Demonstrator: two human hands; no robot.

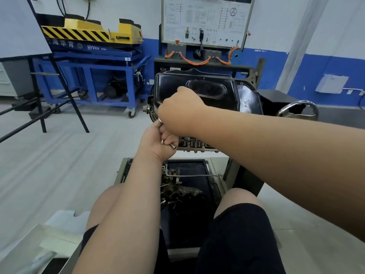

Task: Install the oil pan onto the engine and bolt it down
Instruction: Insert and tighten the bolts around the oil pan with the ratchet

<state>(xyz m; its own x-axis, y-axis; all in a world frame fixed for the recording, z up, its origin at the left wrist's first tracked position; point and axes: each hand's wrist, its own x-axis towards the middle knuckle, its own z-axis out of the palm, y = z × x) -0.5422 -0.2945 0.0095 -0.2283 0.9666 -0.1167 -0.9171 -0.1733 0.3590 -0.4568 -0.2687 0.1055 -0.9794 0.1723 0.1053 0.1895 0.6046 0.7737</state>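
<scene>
The black oil pan [205, 89] sits on top of the engine [197, 144], which is mounted on a stand in front of me. My left hand [158, 141] is curled round several small silver bolts [173, 145], just below the pan's near left edge. My right hand [179, 109] reaches across above it, fingers closed at the pan's left flange; what they pinch is hidden behind the hand. Both forearms cover much of the engine's near side.
A black tray [199, 171] under the engine holds a bent metal rod [189, 175], greasy parts and loose bolts. A chrome handwheel [298, 110] sits at the right. A blue cart [94, 72], an easel leg [67, 91] and a wiring board [205, 20] stand behind.
</scene>
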